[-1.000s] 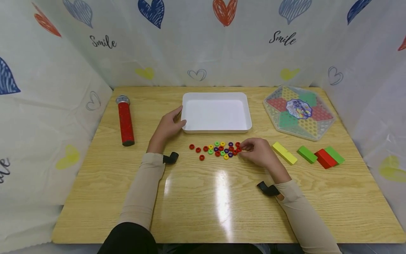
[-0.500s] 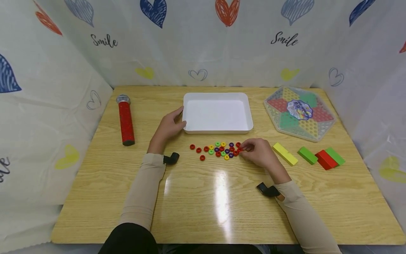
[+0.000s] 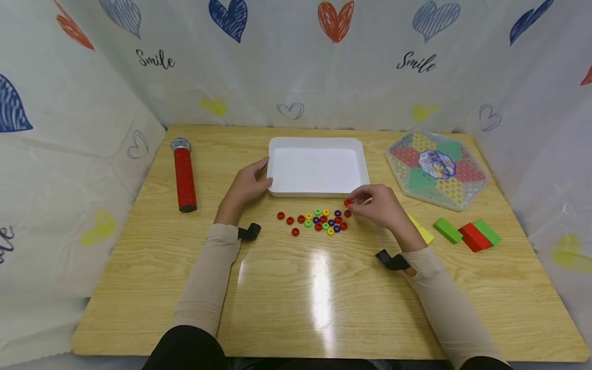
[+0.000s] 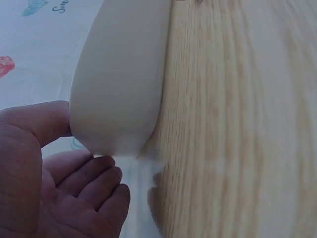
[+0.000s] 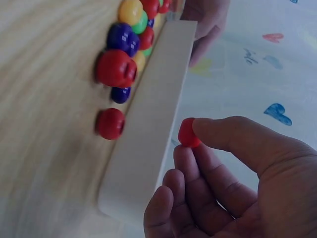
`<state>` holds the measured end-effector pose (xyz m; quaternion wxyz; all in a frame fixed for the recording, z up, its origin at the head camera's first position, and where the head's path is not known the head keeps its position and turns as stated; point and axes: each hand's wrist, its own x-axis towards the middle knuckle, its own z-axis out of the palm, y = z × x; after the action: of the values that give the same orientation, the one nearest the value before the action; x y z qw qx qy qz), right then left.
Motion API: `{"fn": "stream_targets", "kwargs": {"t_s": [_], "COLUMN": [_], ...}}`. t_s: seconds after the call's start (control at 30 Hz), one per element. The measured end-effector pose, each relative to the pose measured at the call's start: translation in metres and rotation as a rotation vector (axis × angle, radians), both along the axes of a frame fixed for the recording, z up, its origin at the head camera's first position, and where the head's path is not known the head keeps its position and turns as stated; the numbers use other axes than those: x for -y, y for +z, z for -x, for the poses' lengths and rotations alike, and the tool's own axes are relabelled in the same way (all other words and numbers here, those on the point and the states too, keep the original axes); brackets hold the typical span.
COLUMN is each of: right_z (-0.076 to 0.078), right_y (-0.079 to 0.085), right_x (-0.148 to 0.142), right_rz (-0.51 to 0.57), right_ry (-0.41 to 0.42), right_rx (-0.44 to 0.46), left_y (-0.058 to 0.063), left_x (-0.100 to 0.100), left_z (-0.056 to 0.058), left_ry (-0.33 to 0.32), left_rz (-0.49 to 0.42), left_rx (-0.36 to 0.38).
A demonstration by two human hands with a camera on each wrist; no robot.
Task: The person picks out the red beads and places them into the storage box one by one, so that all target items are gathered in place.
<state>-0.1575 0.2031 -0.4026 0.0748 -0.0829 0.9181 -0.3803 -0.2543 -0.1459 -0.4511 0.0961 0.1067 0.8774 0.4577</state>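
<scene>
Right hand [image 3: 376, 205] and the red bead [image 3: 348, 203] it pinches have shifted up and away from the right end of the loose beads [image 3: 324, 219] since 0.5 s ago; the left hand [image 3: 245, 186] has stayed at the left end of the tray [image 3: 319, 164]. Now the red bead is off the table [image 3: 277, 293], just beside the tray's near wall, toward its right end.

Slipping seems the likeliest fault: the red bead is small and rounded, and only the thumb and fingertips hold it, so too hard a squeeze or a knock on the rim could pop it out and send it rolling. 1 lone bead [image 5: 110, 124] rests on the table near that wall; a dip of the lower fingers might sweep it aside.

The left hand grips the tray, thumb on 1 side and fingers at the corner. If it pulled nearer, the wall could shove into the loose beads, which lie just short of it. The right forearm partly covers the yellow block [image 3: 422, 229], so a wide swing could nudge that too.
</scene>
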Motion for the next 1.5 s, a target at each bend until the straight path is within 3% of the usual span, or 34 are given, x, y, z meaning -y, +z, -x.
{"fn": "stream_targets", "kwargs": {"t_s": [0.47,0.67,1.2,1.5], "right_z": [0.066,0.09,0.138,0.147], "right_y": [0.022,0.022,0.01,-0.004], "right_x": [0.012,0.022,0.037,0.041], "right_rz": [-0.017,0.001,-0.023,-0.026], "right_ry": [-0.009,-0.047,-0.146,-0.182], "right_rx": [-0.049,-0.011,0.161,0.218], "left_y": [-0.003,-0.005,-0.002,-0.003], "left_x": [0.001,0.0,0.002,0.001], "left_z": [-0.001,-0.003,-0.004,-0.004], "left_ry": [0.02,0.02,0.024,0.024], "left_rz": [-0.018,-0.026,-0.043,-0.035], "left_rx": [0.011,-0.004,0.002,0.023]}}
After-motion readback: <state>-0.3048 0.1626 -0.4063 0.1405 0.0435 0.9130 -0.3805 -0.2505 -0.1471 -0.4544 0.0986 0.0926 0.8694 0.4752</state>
